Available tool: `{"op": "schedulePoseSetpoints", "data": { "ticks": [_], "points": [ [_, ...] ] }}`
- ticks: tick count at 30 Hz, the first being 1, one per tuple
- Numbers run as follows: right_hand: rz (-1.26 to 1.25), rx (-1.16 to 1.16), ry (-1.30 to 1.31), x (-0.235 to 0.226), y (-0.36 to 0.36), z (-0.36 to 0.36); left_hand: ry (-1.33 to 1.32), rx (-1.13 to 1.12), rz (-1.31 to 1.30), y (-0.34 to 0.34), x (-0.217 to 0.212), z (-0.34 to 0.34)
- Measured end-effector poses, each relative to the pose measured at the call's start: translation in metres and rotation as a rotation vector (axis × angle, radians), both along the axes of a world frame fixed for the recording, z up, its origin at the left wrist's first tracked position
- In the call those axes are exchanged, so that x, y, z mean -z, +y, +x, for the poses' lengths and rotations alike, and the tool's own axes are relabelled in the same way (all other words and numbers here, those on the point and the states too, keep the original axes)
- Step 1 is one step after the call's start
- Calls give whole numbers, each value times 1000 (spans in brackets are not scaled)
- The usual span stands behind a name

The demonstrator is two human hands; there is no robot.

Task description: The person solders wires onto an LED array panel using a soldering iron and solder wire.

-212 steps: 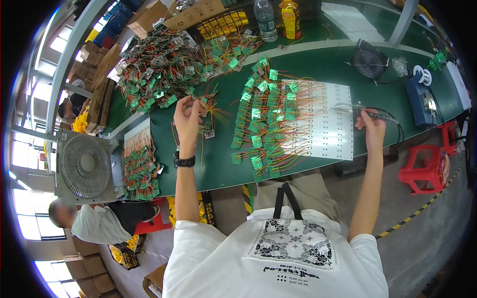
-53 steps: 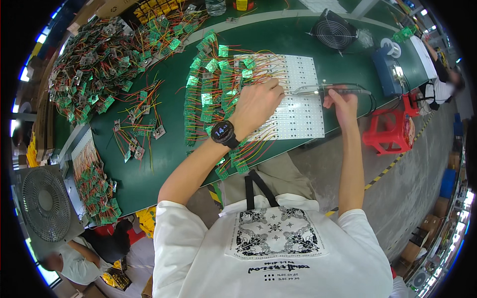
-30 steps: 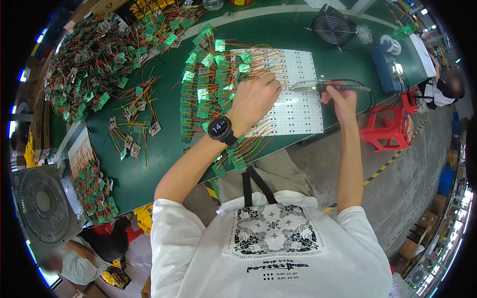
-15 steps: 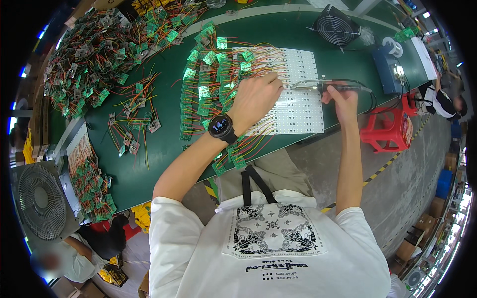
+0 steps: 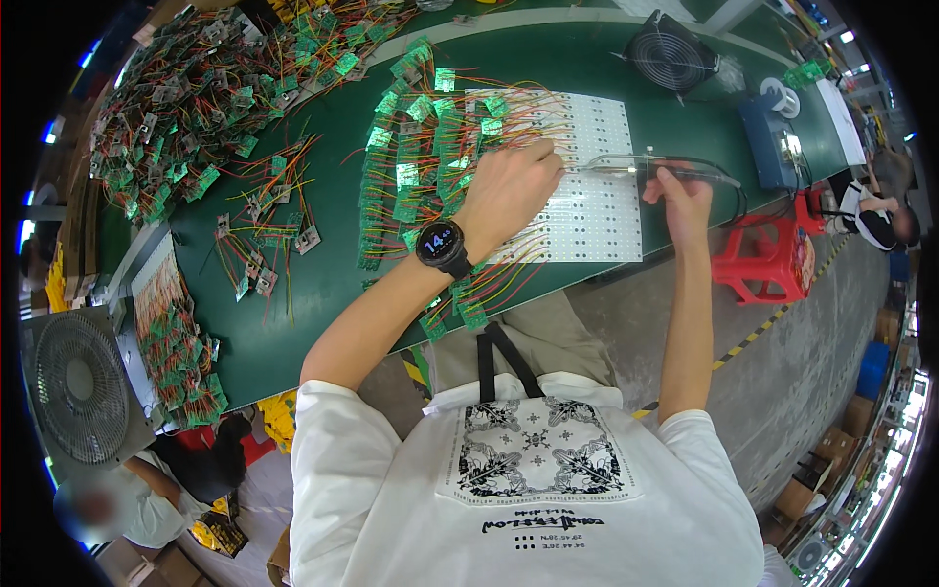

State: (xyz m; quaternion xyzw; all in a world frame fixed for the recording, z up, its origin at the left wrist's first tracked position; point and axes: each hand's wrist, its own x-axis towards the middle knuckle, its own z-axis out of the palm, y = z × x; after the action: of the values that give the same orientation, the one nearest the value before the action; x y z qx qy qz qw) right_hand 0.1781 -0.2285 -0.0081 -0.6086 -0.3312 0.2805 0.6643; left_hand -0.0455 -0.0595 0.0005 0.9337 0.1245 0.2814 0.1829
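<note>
1. Here the left hand [image 5: 509, 191] lies palm down with its fingers curled onto the white panel [image 5: 597, 196], pressing at wire ends along the panel's near-left part; whether it pinches a wire I cannot tell.
2. A black wristwatch [image 5: 442, 245] sits on that wrist, just behind the hand.
3. The right hand [image 5: 680, 196] is closed around a soldering iron [image 5: 650, 166], held level, its tip pointing toward the left hand's fingertips and ending just beside them over the panel.
4. A dark cord runs from the iron's rear past the right hand.
5. Under and to the left of the left hand, rows of small green circuit boards [image 5: 411, 166] with red, orange and yellow wires fan out from the panel, lying flat on the green counter [image 5: 323, 284].
6. Farther left of that hand lies a loose cluster of boards with wires [image 5: 264, 225], apart from the rows.
7. Beyond that, at the counter's far-left end, a big heap of boards [image 5: 186, 98] is piled.
8. Beyond the right hand stand a small black fan [image 5: 670, 59] and a blue box [image 5: 773, 152] on the counter.
9. To the right of the right hand, off the counter, stands a red stool [image 5: 768, 264].
10. Near the lower left, a grey fan [image 5: 83, 386] stands by another person [image 5: 127, 499].
</note>
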Motion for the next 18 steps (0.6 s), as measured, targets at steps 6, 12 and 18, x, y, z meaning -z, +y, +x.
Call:
{"op": "schedulePoseSetpoints", "data": {
  "ticks": [6, 12, 18],
  "points": [
    [11, 39, 22, 0, 8, -4, -38, 3, 32, 2, -6, -6],
    [77, 59, 79, 8, -1, 6, -389, 33, -16, -5, -63, -30],
    [109, 17, 113, 10, -4, 7, 138, -675, -96, 4, -81, -140]
  ]
}}
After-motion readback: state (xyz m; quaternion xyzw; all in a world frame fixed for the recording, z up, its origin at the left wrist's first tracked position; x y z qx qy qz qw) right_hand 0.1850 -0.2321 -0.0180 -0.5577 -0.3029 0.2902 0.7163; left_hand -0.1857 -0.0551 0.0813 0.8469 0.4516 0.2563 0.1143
